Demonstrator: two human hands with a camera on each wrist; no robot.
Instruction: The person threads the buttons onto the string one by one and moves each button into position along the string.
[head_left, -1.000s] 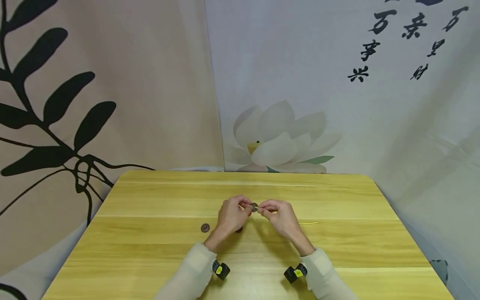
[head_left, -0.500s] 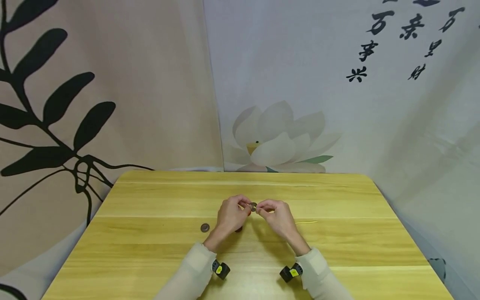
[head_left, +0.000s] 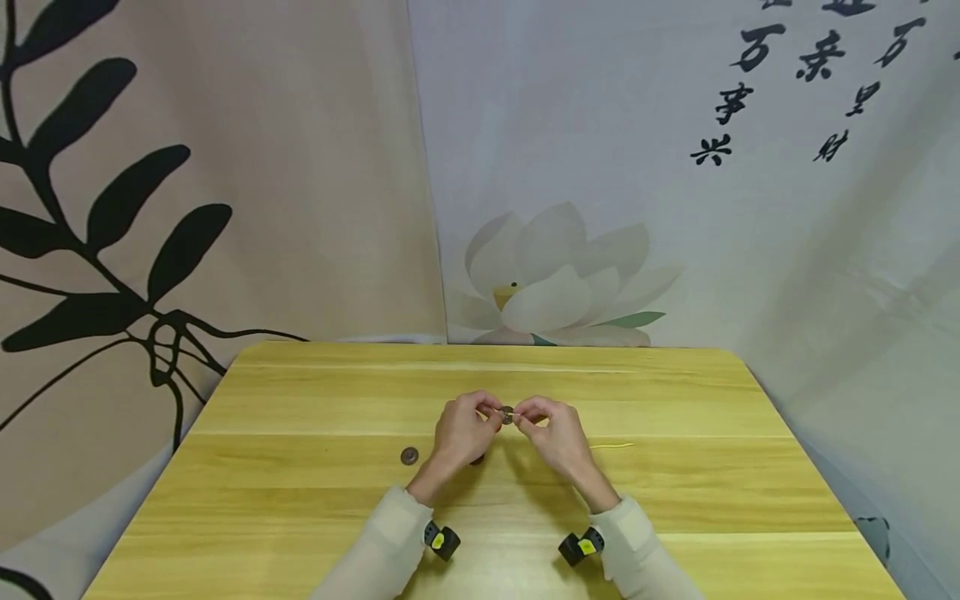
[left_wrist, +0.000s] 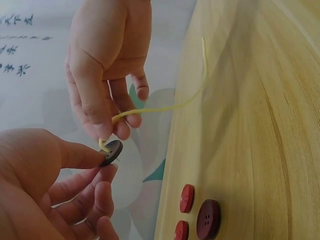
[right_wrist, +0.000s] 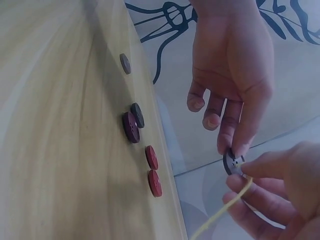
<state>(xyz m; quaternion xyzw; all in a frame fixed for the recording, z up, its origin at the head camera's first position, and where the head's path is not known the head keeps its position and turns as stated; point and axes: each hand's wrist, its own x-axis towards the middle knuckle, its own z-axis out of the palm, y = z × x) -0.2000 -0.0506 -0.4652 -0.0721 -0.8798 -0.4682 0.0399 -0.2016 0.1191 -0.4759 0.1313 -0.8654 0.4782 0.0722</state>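
A dark four-hole button [left_wrist: 114, 152] is pinched between the thumb and fingers of my left hand [head_left: 467, 427], raised over the table. My right hand [head_left: 553, 429] meets it from the other side, pinching a yellow string [left_wrist: 170, 107] close to the button's face. In the left wrist view the string reaches the button's holes, and its long tail curves away past the right fingers toward the tabletop. The right wrist view has the right thumb [right_wrist: 267, 165] right at the button's holes. How far the string passes through is hidden by the fingertips.
On the wooden table [head_left: 300, 517] lie two red buttons, one upper [right_wrist: 151, 157] and one lower [right_wrist: 155, 183], a maroon button [right_wrist: 131, 127], a dark one [right_wrist: 137, 115] beside it, and a brown button [right_wrist: 125, 64] farther off. A printed cloth [head_left: 300, 167] hangs behind the table.
My right hand has shifted slightly left, closer to the button, with the string still pinched. The left hand keeps its hold and has barely moved.
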